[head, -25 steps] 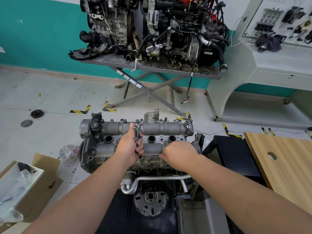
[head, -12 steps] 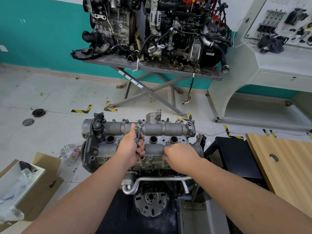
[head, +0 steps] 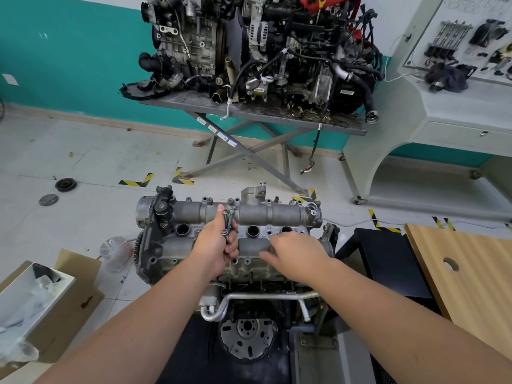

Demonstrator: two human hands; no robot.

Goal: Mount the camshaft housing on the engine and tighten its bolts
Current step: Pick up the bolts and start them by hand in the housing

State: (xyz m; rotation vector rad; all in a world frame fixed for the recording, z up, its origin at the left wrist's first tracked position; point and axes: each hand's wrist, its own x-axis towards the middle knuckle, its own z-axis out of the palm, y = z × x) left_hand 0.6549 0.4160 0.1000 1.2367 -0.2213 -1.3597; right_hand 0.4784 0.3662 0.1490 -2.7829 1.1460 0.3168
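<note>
The grey camshaft housing lies on top of the engine on a stand in front of me. My left hand is over the housing's middle and grips a small bundle of bolts, heads up. My right hand rests on the housing's front right part, fingers bent down toward the front row of bolt holes. Its fingertips are blurred and partly hidden, so whether they pinch a bolt does not show. Several spark plug wells stay uncovered between my hands.
A wooden table stands at the right, a black cabinet beside the engine. An open cardboard box and a plastic cup lie on the floor at the left. Another engine sits on a folding stand behind.
My right hand's fingers have shifted slightly left along the housing's front edge. My left hand keeps its grip on the bolts in the same place.
</note>
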